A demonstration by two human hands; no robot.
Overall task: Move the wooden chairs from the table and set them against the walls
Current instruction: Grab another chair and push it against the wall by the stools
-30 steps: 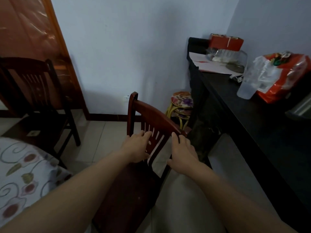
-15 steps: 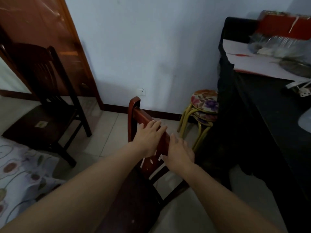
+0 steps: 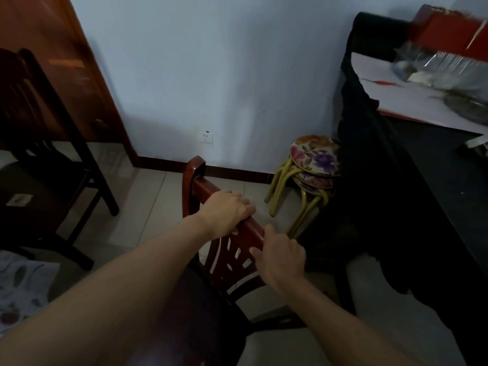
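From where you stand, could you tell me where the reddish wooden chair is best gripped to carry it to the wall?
Grip the top rail of the reddish chair from the seat side, as the left hand and right hand do: its backrest faces away toward the wall.

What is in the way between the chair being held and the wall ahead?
Nothing visible straight ahead: bare floor tiles run from the held chair to the wall. The stacked floral stools stand to the right by the black table; another chair stands to the left.

Dim room: pale wall [image 3: 224,75], tiled floor [image 3: 148,196], stacked floral stools [image 3: 314,159] beside black counter [image 3: 422,180].
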